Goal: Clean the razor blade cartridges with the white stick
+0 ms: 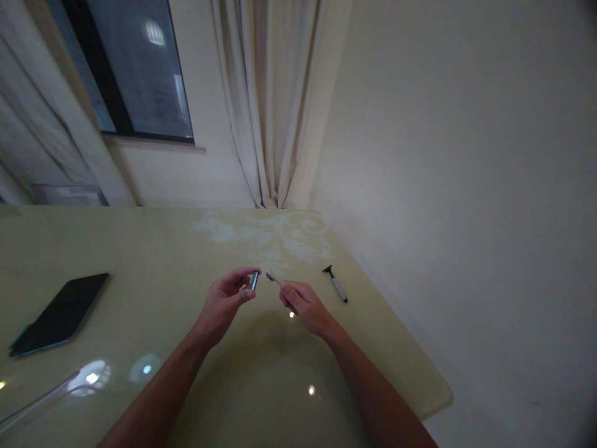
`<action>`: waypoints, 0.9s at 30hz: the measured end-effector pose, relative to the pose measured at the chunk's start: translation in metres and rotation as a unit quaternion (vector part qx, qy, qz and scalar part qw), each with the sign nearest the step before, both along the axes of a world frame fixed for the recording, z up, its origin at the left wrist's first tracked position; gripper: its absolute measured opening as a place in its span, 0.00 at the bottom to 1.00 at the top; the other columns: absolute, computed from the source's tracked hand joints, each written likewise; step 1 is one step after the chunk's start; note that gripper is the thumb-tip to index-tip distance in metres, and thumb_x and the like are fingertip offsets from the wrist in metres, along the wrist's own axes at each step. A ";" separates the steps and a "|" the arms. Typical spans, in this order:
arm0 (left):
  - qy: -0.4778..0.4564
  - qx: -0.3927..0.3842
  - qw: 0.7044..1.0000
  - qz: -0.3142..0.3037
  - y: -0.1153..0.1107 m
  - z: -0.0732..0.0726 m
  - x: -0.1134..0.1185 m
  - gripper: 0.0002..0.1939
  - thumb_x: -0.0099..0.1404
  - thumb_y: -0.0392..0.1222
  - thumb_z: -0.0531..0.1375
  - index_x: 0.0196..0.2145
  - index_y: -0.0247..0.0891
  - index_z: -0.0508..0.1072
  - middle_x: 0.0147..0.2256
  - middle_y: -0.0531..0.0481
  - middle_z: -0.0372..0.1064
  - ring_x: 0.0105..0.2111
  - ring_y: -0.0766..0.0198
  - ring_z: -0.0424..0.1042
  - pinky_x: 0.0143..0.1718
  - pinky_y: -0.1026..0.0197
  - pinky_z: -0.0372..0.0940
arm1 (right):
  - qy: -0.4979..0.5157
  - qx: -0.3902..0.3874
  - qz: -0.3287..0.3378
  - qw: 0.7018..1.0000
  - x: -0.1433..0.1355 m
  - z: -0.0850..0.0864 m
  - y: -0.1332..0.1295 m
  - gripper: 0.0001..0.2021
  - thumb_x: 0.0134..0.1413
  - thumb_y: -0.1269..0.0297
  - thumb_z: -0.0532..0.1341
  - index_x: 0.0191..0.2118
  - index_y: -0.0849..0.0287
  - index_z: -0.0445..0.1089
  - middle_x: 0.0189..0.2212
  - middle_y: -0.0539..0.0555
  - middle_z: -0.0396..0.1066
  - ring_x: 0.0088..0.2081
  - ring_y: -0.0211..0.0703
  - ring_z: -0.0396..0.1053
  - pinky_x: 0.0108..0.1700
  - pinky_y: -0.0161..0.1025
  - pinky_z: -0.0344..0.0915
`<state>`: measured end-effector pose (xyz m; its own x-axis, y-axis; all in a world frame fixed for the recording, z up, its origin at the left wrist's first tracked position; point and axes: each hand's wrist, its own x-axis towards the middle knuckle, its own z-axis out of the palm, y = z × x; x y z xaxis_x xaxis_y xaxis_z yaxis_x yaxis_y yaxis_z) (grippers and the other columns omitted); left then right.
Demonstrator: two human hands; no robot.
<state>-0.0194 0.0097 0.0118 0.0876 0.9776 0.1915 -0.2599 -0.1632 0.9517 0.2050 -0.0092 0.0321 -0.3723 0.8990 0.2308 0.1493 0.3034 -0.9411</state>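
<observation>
Between the thumb and fingers of my left hand [226,300] is a small razor cartridge [254,280], held on end with a greenish-blue and silver face. My right hand [305,305] is closed round the handle of a pale toothbrush [276,279]. Its small head with dark bristles points left at the cartridge, a short gap apart. Right of my right hand lies a razor handle [336,286] with a grey grip and a black top. I cannot tell whether a blade is fitted on it.
A black tablet or folder [63,314] lies at the left of the glossy greenish table [153,249]. A thin cable-like line [40,398] shows at the lower left. The wall [466,186] runs along the table's right edge, and curtains [268,112] hang behind it.
</observation>
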 end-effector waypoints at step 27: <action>0.153 0.082 0.981 0.083 0.006 -0.001 0.000 0.20 0.57 0.46 0.73 0.48 0.42 0.81 0.27 0.59 0.64 0.26 0.67 0.66 0.31 0.64 0.63 | -0.072 -0.006 -0.035 0.997 -0.012 -0.010 0.004 0.26 0.73 0.49 0.52 0.30 0.60 0.76 0.21 0.47 0.57 0.26 0.39 0.57 0.33 0.37 0.53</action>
